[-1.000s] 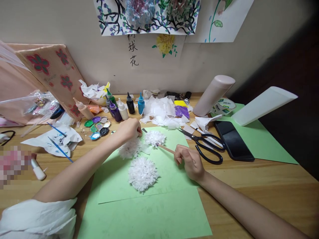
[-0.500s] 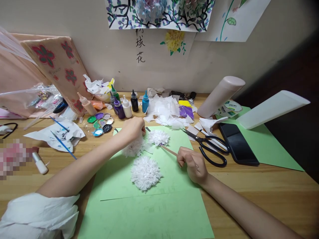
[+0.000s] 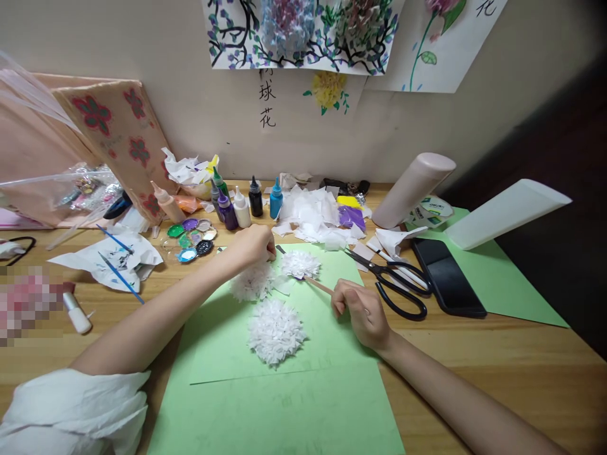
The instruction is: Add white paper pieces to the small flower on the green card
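My right hand (image 3: 363, 309) is closed around a thin pale wooden stick (image 3: 318, 286). The stick's far tip touches the lower edge of a white paper flower (image 3: 300, 263), where a little purple shows. Beside that flower, my left hand (image 3: 256, 245) is closed with its fingertips pointing down; whatever is between them is hidden. Partly beneath that hand lies a second white paper flower (image 3: 253, 281). A third, fuller white flower (image 3: 277, 333) rests nearer to me. All of them sit on green paper (image 3: 284, 411).
Scissors (image 3: 386, 275) and a black phone (image 3: 448, 278) lie on the right. Behind are paint bottles (image 3: 227, 212), a paint palette (image 3: 190, 239) and white paper scraps (image 3: 313, 212). Two blue brushes (image 3: 121, 277) rest on stained tissue at left. Tall tubes (image 3: 412, 189) stand back right.
The camera view has tilted up slightly, showing more of the wall pictures. Both hands and the stick keep nearly the same positions around the flowers.
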`<state>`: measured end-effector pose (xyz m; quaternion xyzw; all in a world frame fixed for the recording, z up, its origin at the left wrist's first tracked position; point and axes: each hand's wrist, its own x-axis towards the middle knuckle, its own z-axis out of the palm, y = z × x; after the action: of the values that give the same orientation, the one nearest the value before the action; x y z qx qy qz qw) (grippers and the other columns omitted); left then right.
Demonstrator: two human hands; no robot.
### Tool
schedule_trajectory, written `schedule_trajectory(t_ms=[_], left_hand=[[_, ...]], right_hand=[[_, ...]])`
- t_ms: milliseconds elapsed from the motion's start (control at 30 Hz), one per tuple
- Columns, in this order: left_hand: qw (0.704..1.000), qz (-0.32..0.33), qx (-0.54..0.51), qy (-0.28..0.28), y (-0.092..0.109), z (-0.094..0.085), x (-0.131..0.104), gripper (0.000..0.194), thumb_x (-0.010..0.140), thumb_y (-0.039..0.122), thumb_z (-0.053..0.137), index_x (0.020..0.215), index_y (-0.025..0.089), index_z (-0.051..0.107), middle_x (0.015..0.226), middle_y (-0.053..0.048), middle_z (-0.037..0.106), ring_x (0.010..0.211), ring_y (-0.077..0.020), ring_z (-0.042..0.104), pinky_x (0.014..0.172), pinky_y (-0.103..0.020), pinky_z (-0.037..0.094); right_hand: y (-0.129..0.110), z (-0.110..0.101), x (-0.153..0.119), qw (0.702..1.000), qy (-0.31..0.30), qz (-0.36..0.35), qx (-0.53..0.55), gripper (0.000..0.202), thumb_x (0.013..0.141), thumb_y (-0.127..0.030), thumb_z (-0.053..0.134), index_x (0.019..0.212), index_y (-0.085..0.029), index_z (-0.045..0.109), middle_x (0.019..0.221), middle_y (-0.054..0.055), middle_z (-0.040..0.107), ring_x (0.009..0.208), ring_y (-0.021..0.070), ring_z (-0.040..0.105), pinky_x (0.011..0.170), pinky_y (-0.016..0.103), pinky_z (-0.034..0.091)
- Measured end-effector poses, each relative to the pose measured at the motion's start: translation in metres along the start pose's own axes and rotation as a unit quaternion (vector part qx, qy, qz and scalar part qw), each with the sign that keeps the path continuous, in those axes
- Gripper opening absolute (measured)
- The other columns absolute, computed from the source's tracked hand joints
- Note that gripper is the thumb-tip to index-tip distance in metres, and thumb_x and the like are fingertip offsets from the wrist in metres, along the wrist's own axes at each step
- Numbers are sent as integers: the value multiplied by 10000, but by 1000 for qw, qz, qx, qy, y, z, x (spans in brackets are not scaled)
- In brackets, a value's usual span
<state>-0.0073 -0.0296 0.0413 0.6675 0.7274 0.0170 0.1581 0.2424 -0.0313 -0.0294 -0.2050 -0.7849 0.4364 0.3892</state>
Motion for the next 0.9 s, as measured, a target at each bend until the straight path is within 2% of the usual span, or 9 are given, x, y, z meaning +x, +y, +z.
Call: schedule_trajectory(t_ms=[100, 200, 367, 533, 667, 767, 900], left_hand=[[999, -10, 0, 33, -10, -12, 3, 132, 667, 263, 598, 733, 214, 700, 797, -29, 710, 731, -183, 616, 539, -235, 391], [996, -31, 13, 86, -20, -18, 7, 214, 711, 286, 536, 831, 182, 680, 870, -69, 697, 786, -212, 609, 587, -265, 407], [997, 8, 19, 81, -22, -7, 11, 239, 627, 333, 613, 815, 194, 662, 855, -51, 687, 772, -202, 604, 590, -253, 412], [995, 6, 16, 100, -20, 5, 14, 121, 658, 204, 532, 685, 171, 646, 775, -85, 677, 766, -228, 609, 632, -291, 429], [993, 15, -26, 113, -20, 2, 13, 83, 634, 162, 537, 657, 164, 617, 751, -89, 667, 784, -246, 608, 659, -318, 438], [989, 41, -97, 104, -14, -10, 8, 88, 681, 204, 531, 708, 159, 601, 775, -79, 667, 755, -208, 613, 654, -301, 456], [969, 102, -222, 30, 6, -26, -7, 176, 791, 285, 477, 839, 154, 584, 844, -53, 690, 763, -130, 633, 679, -234, 489]], right_hand=[[0, -2, -3, 998, 38, -31, 26, 469, 954, -326, 230, 538, -193, 400, 491, -3, 417, 488, 121, 380, 506, 278, 291], [0, -4, -5, 998, 48, -30, 36, 494, 951, -346, 216, 515, -193, 391, 466, -3, 397, 477, 123, 362, 491, 280, 269], [2, -4, -4, 998, 47, -25, 45, 488, 948, -350, 223, 520, -194, 398, 465, -3, 393, 475, 125, 361, 490, 284, 261], [3, -4, -5, 998, 41, -27, 49, 482, 949, -344, 224, 524, -189, 392, 470, -4, 396, 481, 121, 363, 493, 281, 262], [2, -5, -5, 998, 37, -33, 46, 484, 951, -333, 214, 525, -185, 389, 471, -6, 391, 484, 118, 359, 495, 280, 260], [2, -6, -5, 996, 73, -51, 31, 452, 949, -321, 229, 554, -189, 405, 497, -5, 412, 515, 126, 380, 529, 286, 290], [2, -5, 0, 985, 169, -46, -7, 235, 918, -285, 375, 712, -207, 457, 664, 7, 538, 657, 150, 493, 676, 326, 378]])
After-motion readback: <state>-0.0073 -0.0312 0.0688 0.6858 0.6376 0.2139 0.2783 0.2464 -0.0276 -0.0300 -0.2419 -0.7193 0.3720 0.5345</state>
